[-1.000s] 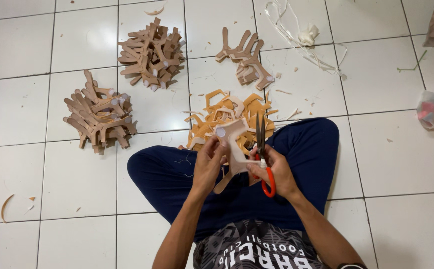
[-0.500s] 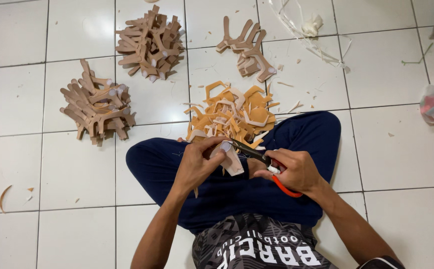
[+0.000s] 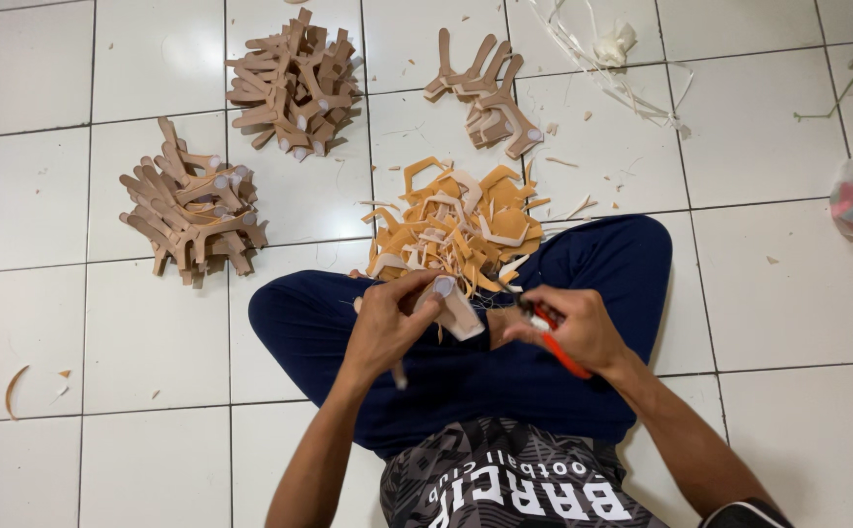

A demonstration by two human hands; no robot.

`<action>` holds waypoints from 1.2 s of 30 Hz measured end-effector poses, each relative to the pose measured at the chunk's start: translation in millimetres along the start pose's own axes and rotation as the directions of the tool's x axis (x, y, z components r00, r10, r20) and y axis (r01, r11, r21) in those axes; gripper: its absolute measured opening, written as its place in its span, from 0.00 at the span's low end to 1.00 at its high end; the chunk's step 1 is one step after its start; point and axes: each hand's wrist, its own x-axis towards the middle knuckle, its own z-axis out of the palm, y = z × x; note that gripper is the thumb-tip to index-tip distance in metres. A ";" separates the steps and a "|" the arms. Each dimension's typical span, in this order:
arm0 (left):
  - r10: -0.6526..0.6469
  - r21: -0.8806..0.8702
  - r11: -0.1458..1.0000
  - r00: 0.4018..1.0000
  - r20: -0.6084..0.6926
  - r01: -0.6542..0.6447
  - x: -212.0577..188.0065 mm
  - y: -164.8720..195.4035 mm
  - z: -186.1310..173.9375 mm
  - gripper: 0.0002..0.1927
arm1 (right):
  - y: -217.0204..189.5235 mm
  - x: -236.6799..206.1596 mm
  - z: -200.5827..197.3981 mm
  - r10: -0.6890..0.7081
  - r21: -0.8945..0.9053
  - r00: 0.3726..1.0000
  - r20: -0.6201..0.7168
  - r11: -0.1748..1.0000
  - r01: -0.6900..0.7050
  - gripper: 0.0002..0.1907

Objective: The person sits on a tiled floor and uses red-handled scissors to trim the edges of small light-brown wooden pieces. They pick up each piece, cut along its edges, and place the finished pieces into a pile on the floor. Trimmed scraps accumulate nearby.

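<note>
White tiled floor [image 3: 74, 323], seen from above, with a person seated cross-legged in dark blue trousers. The heap of orange offcuts [image 3: 461, 225] just beyond the knees serves as landmark. On the lap, just on the near side of that heap, the left hand [image 3: 387, 328] is closed around a tan Y-shaped cut piece [image 3: 451, 305], thumb and fingers pinching it. Beside it, the right hand [image 3: 573, 328] is clenched on red-handled scissors [image 3: 554, 342]; the blades are largely hidden, pointing toward the piece. Beyond the heap lies a small stack of finished tan pieces [image 3: 490, 93]; to its far left a larger pile [image 3: 294, 83], and directly left another pile [image 3: 192, 210]. White string scraps [image 3: 612, 49] lie to the far right. Judgement: trimming goes best with the piece gripped close to the cut line and rotated into the blades, letting waste drop forward onto the heap.
</note>
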 end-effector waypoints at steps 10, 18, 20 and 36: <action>-0.186 -0.238 0.937 0.942 0.279 0.255 -12.7 -36.2 37.6 0.15 | -3.5 45.2 16.8 0.482 0.623 0.873 -0.070 0.705 -0.339 0.21; -0.137 -0.310 0.929 0.965 0.225 0.204 8.1 -56.0 58.5 0.12 | 17.3 56.1 24.3 0.459 0.678 0.878 -0.137 0.690 -0.255 0.19; -0.153 -0.501 0.853 0.988 0.025 0.145 20.5 -59.5 55.3 0.11 | 28.3 53.8 22.6 0.426 0.659 0.875 -0.231 0.730 -0.182 0.19; -0.315 -0.812 0.583 0.925 -0.213 0.011 28.0 -54.4 42.0 0.14 | 7.1 -18.7 60.3 0.351 0.652 0.897 0.269 0.618 -0.438 0.26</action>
